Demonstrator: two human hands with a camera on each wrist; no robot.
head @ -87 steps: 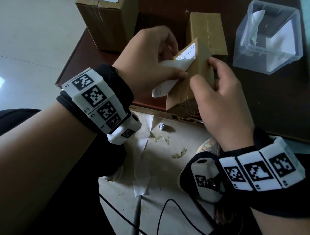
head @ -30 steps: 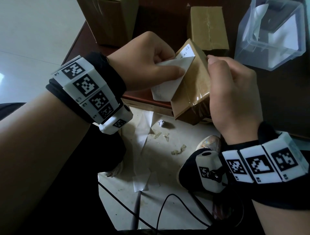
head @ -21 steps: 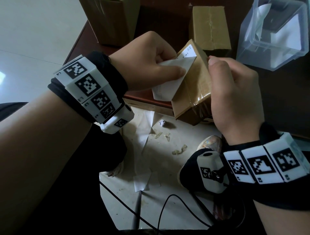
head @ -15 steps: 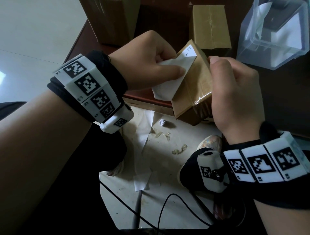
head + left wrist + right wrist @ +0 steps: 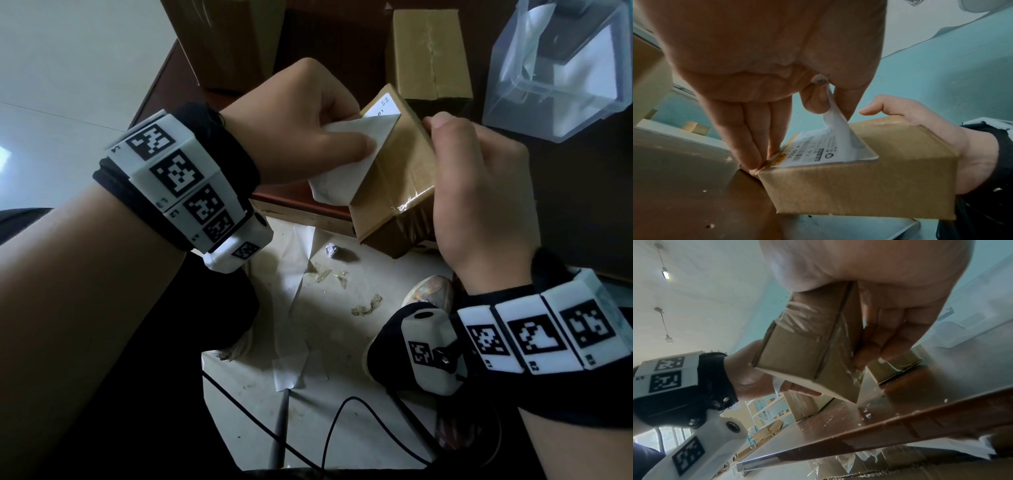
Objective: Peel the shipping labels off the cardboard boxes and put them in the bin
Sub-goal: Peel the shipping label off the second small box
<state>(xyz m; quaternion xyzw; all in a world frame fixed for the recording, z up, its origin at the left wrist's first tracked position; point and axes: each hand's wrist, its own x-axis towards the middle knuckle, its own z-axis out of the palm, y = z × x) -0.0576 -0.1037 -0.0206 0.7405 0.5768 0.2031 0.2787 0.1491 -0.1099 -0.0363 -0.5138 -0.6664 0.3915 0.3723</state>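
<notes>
Over the near edge of the counter [image 5: 565, 205], the right hand [image 5: 479, 192] is gripping a small cardboard box [image 5: 394, 178] from its far side, fingers curled round it, while the left hand [image 5: 308, 137] is pinching the lifted flap of the shipping label [image 5: 830, 146] between thumb and forefinger. From the left wrist view, the other left fingers [image 5: 748, 138] are bracing on the box's corner.

About half of the label is lifting away; the rest is lying stuck on the top face. To my eye, the pull should be going low and slow, folding the flap back on itself toward the stuck end, so the paper is not tearing. The right hand ought to be holding the box rigid against that pull, and regripping nearer the peel line would help.

As for writing, the stuck part is showing barcodes, a black block and a round logo, but the text is too small to read; "B1" is showing near its far edge in the head view.

At the counter's far right corner, a clear plastic bin [image 5: 561, 68] is standing with white paper inside, well apart from the box. Two more boxes [image 5: 428, 51] are waiting along the far edge.
</notes>
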